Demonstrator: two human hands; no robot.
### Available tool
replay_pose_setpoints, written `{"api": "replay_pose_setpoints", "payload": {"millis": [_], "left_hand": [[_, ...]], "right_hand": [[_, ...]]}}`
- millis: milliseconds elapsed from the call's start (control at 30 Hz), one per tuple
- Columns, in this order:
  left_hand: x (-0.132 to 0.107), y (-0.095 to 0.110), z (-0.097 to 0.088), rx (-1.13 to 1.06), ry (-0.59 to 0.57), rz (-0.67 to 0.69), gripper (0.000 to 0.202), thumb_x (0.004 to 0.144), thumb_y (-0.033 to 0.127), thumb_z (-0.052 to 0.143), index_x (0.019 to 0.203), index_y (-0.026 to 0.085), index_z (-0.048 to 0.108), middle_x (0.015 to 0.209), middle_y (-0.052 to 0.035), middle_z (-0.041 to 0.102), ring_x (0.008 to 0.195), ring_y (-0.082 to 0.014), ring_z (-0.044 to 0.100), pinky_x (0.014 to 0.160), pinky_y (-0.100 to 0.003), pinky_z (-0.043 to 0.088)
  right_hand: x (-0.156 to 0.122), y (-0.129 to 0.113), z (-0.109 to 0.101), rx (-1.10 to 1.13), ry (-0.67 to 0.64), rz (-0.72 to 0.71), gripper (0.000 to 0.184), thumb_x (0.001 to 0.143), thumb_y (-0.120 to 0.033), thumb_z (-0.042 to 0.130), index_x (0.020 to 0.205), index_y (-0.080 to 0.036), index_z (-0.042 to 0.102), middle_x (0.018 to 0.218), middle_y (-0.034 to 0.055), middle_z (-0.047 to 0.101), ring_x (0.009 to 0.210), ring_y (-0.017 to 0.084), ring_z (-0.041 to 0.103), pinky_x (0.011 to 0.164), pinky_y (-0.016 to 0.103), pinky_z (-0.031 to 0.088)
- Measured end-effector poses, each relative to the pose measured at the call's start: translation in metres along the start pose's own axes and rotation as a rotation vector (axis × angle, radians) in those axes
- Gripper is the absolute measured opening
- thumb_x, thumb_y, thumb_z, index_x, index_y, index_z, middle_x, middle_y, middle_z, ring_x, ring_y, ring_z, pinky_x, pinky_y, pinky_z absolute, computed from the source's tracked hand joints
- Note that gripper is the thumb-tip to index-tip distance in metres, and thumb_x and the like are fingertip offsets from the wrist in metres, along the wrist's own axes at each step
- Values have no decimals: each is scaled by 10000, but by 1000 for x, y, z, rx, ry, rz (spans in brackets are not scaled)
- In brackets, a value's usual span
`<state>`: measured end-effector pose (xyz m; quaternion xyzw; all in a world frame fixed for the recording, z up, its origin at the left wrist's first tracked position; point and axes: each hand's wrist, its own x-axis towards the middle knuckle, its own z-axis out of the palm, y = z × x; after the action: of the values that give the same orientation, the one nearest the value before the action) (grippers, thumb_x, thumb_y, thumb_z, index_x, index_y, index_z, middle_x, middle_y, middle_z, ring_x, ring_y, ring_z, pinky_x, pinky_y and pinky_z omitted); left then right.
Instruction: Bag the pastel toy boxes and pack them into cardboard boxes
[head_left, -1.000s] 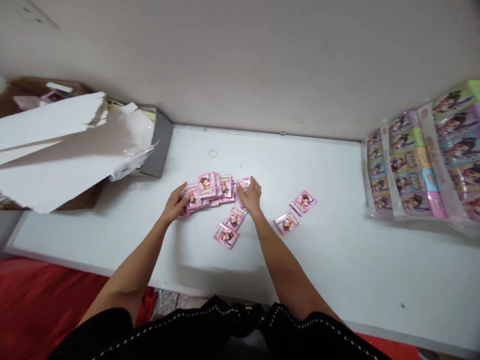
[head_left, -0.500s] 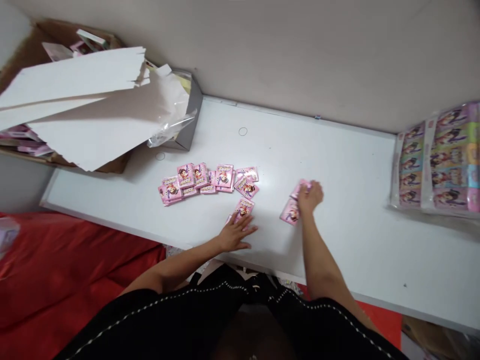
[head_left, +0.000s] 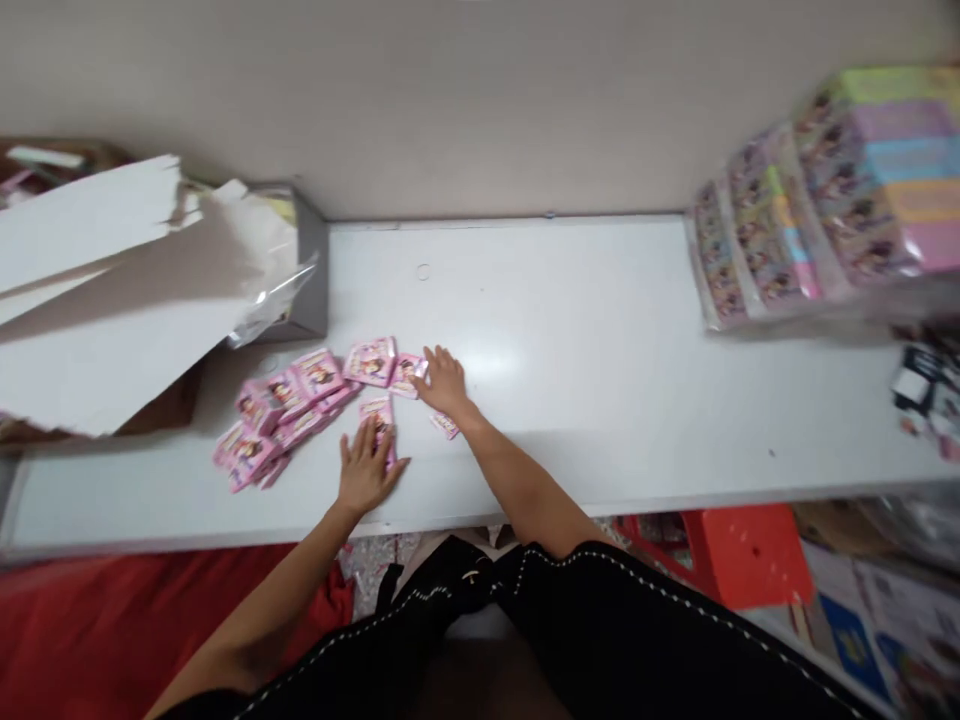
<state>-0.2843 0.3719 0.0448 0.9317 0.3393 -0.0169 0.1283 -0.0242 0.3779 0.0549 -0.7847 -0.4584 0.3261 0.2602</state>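
Note:
Small pink printed packets lie on the white table (head_left: 570, 350). My left hand (head_left: 366, 472) rests with its fingers spread over one pink packet (head_left: 377, 410), covering its lower part. Farther out, my right hand (head_left: 444, 385) lies palm down with fingers extended, touching the edge of another packet (head_left: 406, 374). Beneath my right wrist a further packet (head_left: 444, 425) shows in part. To the left of both hands, an overlapping heap of several pink packets (head_left: 289, 400) stretches across the table, with one packet (head_left: 370, 360) at its right end.
At the left, a box holds torn white cardboard sheets (head_left: 127, 310), beside a grey box (head_left: 311, 265) with clear plastic. Plastic-wrapped colourful boxes (head_left: 787, 220) stand at the right rear. Below the table's front edge are a red stool (head_left: 757, 555) and red cloth (head_left: 150, 630).
The view has swung to the right. My right hand has moved left across the table, close to my left hand and the packets. The heap on the left looks pushed closer together.

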Motion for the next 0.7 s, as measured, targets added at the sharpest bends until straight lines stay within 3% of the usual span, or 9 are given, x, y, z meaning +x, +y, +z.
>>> {"api": "replay_pose_setpoints", "payload": {"millis": [100, 200, 333, 467, 600, 700], "left_hand": [[-2, 1, -14, 7, 81, 14, 700, 944, 461, 477, 1552, 182, 275, 1616, -223, 210, 1509, -401, 156, 1167, -685, 89], [21, 31, -28, -29, 158, 143, 720, 926, 420, 510, 1539, 141, 257, 1570, -248, 282, 1488, -406, 209, 1160, -665, 175], [63, 112, -33, -154, 130, 407, 666, 914, 373, 510, 1498, 135, 296, 1493, -226, 384, 1449, -376, 298, 1149, -599, 278], [80, 204, -25, -227, -3, 634, 533, 944, 368, 450, 1408, 107, 415, 1343, -210, 533, 1347, -348, 429, 1121, -548, 337], [56, 284, -6, -242, -184, 732, 428, 952, 413, 416, 1246, 141, 568, 1162, -161, 646, 1159, -332, 559, 1014, -516, 437], [15, 330, 13, -233, -320, 791, 401, 949, 444, 401, 1141, 171, 623, 1080, -126, 690, 1009, -298, 630, 946, -483, 488]], "right_hand": [[-50, 19, -28, 126, 111, 5, 599, 980, -382, 485, 1499, -110, 360, 1507, 170, 438, 1369, 241, 443, 1158, 390, 330], [-140, 59, -59, 300, 349, 97, 485, 992, -393, 418, 1422, -175, 464, 1355, 105, 585, 1073, 167, 638, 991, 301, 491], [-296, 130, -80, 307, 669, 571, 406, 954, -381, 417, 1277, -198, 581, 1180, 75, 685, 952, 174, 670, 858, 297, 548], [-468, 189, -81, 240, 945, 1052, 450, 893, -339, 385, 1207, -89, 589, 1117, 181, 680, 998, 265, 650, 938, 442, 513], [-642, 227, -72, 57, 1202, 1459, 632, 864, -386, 396, 1370, -11, 444, 1368, 293, 487, 1306, 378, 441, 1094, 563, 343], [-750, 259, -59, -95, 1259, 1775, 753, 860, -491, 448, 1454, -36, 362, 1477, 323, 350, 1370, 428, 344, 1099, 570, 314]]}}
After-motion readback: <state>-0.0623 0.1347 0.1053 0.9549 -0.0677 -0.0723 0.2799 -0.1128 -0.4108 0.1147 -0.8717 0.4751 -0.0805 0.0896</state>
